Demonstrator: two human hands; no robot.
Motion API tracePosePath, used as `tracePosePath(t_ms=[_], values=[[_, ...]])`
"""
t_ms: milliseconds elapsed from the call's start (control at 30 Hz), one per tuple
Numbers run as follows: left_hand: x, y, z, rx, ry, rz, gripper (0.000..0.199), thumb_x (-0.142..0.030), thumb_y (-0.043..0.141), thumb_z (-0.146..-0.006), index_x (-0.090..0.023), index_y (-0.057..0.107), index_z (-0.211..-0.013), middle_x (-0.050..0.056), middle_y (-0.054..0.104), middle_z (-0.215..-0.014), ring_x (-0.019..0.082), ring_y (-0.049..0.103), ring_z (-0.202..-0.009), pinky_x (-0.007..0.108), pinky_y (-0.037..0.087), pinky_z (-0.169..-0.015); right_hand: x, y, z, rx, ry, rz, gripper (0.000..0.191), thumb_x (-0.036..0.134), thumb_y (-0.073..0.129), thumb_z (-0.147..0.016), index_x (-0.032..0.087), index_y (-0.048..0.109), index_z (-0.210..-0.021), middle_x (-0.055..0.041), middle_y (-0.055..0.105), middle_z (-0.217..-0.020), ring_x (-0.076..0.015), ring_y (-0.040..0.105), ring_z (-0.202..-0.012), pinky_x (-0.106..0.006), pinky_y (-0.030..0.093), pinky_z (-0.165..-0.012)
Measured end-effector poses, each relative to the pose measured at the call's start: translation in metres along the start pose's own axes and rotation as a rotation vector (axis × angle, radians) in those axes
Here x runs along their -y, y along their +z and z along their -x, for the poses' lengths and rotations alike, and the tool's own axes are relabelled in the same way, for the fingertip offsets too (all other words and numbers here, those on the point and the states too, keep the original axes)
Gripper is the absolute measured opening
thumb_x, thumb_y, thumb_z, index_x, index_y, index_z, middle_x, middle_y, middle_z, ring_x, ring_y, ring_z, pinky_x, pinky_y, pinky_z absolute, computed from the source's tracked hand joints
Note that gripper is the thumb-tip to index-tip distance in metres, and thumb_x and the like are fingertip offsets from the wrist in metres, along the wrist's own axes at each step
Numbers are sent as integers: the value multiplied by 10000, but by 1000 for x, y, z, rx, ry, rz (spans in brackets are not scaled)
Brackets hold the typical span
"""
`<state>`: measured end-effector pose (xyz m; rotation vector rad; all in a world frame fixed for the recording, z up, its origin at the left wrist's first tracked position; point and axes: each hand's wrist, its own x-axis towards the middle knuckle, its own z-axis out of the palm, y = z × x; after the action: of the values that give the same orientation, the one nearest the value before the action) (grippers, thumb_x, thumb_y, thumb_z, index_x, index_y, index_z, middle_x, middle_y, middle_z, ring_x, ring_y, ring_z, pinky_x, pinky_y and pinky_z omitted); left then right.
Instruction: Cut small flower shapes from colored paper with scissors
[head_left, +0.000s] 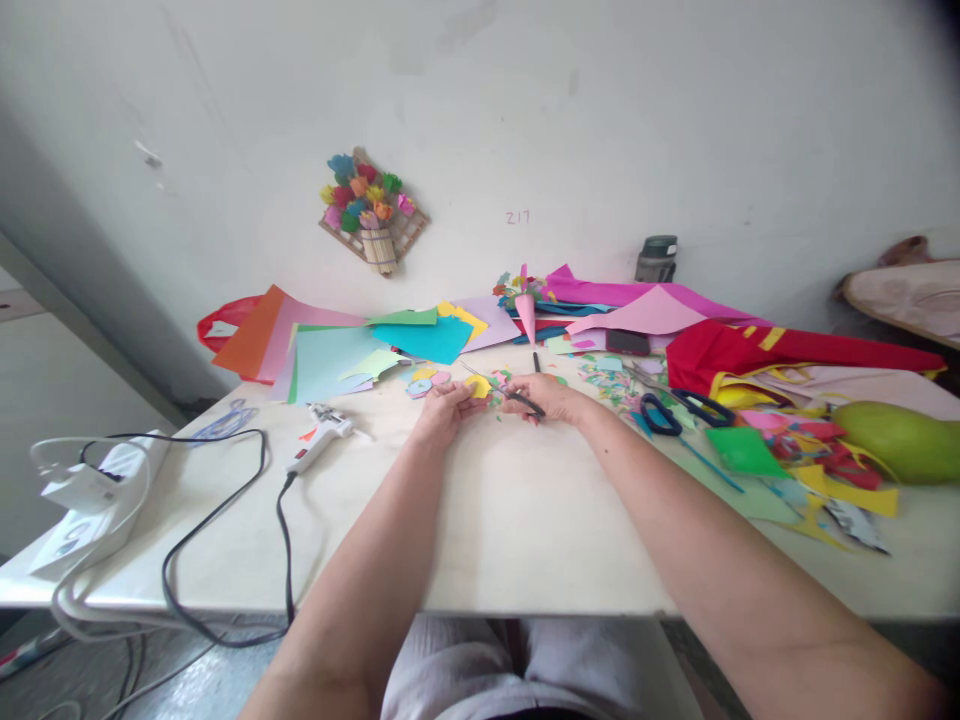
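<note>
While multicoloured paper scraps (606,380) lie nearby, our left hand (448,402) pinches rounded yellow paper (477,385), our right hand (555,396) gripping black-handled scissors (532,405).

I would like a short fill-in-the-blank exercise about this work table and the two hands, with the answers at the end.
1. The left hand holds a piece of paper coloured ____.
2. The right hand holds a pair of ____.
3. The glue gun lies to the ____ of both hands.
4. The number on the wall is ____.

Missing words: yellow; scissors; left; 217.
</note>
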<state>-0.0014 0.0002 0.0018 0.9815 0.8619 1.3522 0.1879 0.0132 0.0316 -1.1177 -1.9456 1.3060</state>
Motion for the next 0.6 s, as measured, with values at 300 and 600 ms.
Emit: tracePosePath(t_ms=[300, 600], values=[[-2, 2, 1, -22, -18, 4, 195, -229, 750, -591, -119, 598, -644, 69, 671, -657, 239, 683, -706, 334, 540, -692, -10, -2, -9, 28, -8, -49, 240, 263, 726, -650, 150, 532, -735, 87, 456, -399, -52, 395, -305, -160, 328, -286], [-1, 3, 1, -21, 20, -18, 275, -262, 785, -548, -142, 543, -600, 29, 644, -601, 211, 680, -670, 289, 536, -641, -8, -2, -7, 27, -19, -67, 248, 261, 728, -644, 154, 518, -720, 87, 440, -383, -54, 384, -312, -165, 314, -298]])
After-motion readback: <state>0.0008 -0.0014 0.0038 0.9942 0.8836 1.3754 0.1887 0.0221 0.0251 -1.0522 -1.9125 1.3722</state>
